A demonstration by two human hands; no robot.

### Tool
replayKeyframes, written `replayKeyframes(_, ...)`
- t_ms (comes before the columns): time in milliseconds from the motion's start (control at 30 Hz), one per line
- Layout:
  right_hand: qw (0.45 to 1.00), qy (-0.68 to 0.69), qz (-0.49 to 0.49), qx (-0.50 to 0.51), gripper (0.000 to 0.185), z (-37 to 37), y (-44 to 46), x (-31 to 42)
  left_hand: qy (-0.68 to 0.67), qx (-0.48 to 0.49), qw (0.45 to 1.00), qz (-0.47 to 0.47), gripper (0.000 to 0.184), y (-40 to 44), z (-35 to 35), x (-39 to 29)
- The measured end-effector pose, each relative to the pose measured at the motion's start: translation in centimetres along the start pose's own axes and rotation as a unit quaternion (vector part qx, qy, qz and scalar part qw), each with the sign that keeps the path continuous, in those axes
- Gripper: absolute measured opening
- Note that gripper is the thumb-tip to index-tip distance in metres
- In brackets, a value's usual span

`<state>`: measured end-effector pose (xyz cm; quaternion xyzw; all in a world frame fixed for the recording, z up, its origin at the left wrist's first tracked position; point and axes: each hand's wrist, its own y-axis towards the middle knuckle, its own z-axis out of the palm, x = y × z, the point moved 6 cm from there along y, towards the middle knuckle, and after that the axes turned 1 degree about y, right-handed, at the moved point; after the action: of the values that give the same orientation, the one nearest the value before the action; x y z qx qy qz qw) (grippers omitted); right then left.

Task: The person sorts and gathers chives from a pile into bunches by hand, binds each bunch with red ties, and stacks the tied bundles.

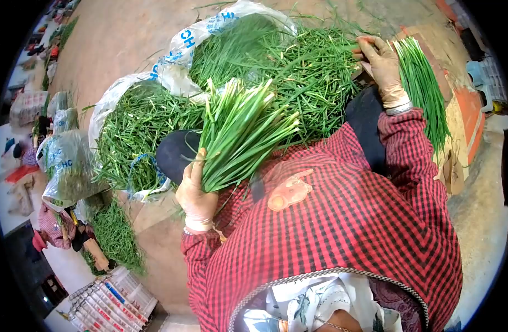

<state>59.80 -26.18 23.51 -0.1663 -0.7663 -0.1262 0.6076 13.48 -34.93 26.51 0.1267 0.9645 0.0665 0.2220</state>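
My left hand, in a pale thin glove, is closed around the lower part of a loose bunch of garlic chives. The whitish cut ends fan out away from me, above my lap. My right hand, gloved too, is at the right edge of a heap of loose green blades. Its fingers are bent and drawn together; what is between them, if anything, I cannot make out. Just right of that hand lies a neat bundle of chives, white ends at the top.
White plastic bags with blue print lie open around more loose greens. Further left stand a filled clear bag, another pile of greens and stacked white crates. Cardboard lies under the right bundle. A person sits at far left.
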Motion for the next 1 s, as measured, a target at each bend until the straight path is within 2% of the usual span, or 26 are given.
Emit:
replayKeyframes(33, 0.997, -0.08, -0.02, -0.004, 0.026, -1.1, 0.7, -1.5, -0.002, -0.001, 1.0, 0.0, 0.065, 0.0, 0.0, 0.0)
replayKeyframes(67, 0.967, -0.222, -0.123, 0.022, 0.03, -0.2, 0.0, -0.1, 0.007, -0.003, 1.0, 0.003, 0.064, 0.1, 0.0, -0.1)
replayKeyframes(100, 0.975, -0.187, -0.097, 0.065, 0.034, 2.2, -1.7, 1.5, 0.016, 0.0, 1.0, 0.007, 0.064, 0.1, 0.0, -0.2)
replayKeyframes(133, 0.961, -0.149, -0.174, 0.156, 0.04, 4.8, -3.4, 3.0, 0.013, 0.001, 1.0, 0.011, 0.064, 0.2, 0.1, -0.3)
replayKeyframes(167, 0.945, -0.141, -0.217, 0.199, 0.039, 7.3, -5.7, 4.1, 0.013, 0.002, 1.0, 0.014, 0.064, 0.3, 0.3, -0.3)
replayKeyframes(233, 0.905, -0.161, -0.276, 0.281, 0.026, 11.3, -9.2, 5.8, 0.008, -0.018, 0.999, 0.036, 0.064, 0.3, 0.4, -0.3)
replayKeyframes(300, 0.83, -0.229, -0.393, 0.324, 0.018, 13.4, -10.9, 6.1, 0.025, 0.0, 0.999, 0.021, 0.063, 0.2, -0.1, -0.9)
replayKeyframes(367, 0.836, -0.224, -0.38, 0.327, 0.014, 13.5, -10.9, 6.1, 0.042, 0.017, 0.999, 0.004, 0.063, 0.0, -0.4, -0.6)
replayKeyframes(433, 0.841, -0.221, -0.366, 0.331, 0.011, 13.2, -10.8, 5.9, 0.075, -0.004, 0.995, 0.06, 0.063, -0.6, -0.5, -0.5)
replayKeyframes(533, 0.888, -0.171, -0.335, 0.264, 0.011, 10.4, -8.6, 4.7, 0.129, 0.016, 0.989, 0.071, 0.065, -0.8, -0.7, -1.0)
replayKeyframes(567, 0.918, -0.141, -0.291, 0.232, 0.014, 8.8, -7.1, 3.4, 0.152, 0.028, 0.985, 0.077, 0.065, -0.9, -0.7, -1.1)
replayKeyframes(600, 0.946, -0.159, -0.218, 0.18, 0.018, 7.1, -4.9, 1.5, 0.143, 0.027, 0.986, 0.082, 0.069, -1.0, -0.7, -1.2)
replayKeyframes(633, 0.949, -0.226, -0.176, 0.13, 0.019, 5.1, -2.9, 0.6, 0.142, 0.027, 0.986, 0.081, 0.069, -1.1, -0.9, -1.2)
replayKeyframes(667, 0.945, -0.282, -0.133, 0.102, 0.024, 3.1, -0.7, -0.9, 0.152, 0.026, 0.984, 0.093, 0.071, -1.1, -1.0, -1.5)
replayKeyframes(700, 0.933, -0.337, -0.022, 0.122, 0.033, 1.6, 0.9, -1.8, 0.162, 0.025, 0.981, 0.104, 0.074, -1.2, -1.1, -1.6)
replayKeyframes(767, 0.865, -0.477, -0.121, 0.098, 0.046, 1.8, 1.4, -0.7, 0.159, 0.015, 0.98, 0.12, 0.076, -1.0, -1.1, -1.9)
replayKeyframes(800, 0.866, -0.477, -0.12, 0.096, 0.046, 2.8, 1.1, 0.5, 0.156, 0.009, 0.977, 0.142, 0.072, -0.8, -1.2, -2.5)
replayKeyframes(867, 0.917, -0.269, -0.171, 0.238, 0.045, 7.8, -0.9, 3.8, 0.15, -0.008, 0.971, 0.186, 0.065, -0.3, -1.3, -3.8)
replayKeyframes(900, 0.918, -0.21, -0.138, 0.307, 0.046, 10.0, -1.8, 4.8, 0.15, -0.008, 0.97, 0.19, 0.065, -0.1, -1.2, -4.3)
replayKeyframes(933, 0.892, -0.198, -0.159, 0.374, 0.046, 12.1, -2.6, 5.3, 0.139, -0.013, 0.968, 0.208, 0.065, 0.1, -1.2, -4.8)
replayKeyframes(1000, 0.871, -0.173, -0.115, 0.444, 0.046, 15.1, -4.3, 6.0, 0.129, -0.011, 0.964, 0.232, 0.064, 0.3, -1.1, -5.3)
